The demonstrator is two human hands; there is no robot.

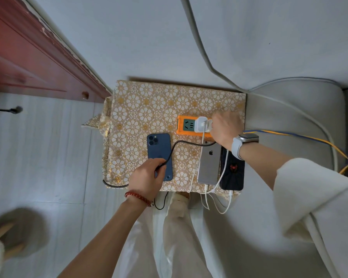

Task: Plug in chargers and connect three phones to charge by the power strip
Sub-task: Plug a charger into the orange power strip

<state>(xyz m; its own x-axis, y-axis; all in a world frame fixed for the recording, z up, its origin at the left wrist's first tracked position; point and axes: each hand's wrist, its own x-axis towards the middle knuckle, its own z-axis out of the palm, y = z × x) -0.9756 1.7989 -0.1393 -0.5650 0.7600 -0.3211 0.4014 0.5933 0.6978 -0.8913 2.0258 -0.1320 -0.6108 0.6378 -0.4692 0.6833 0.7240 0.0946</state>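
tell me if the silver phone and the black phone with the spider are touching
Touching. The head view shows the silver phone lying with its right edge over the left edge of the black spider phone, with no patterned cloth visible between them.

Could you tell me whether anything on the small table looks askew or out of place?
The silver phone overlaps the black phone instead of lying flat. The patterned cloth is rumpled at its left edge. The door frame has chipped paint.

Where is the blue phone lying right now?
In the head view, the blue phone lies face down on the patterned table, left of the silver phone, partly under the left hand.
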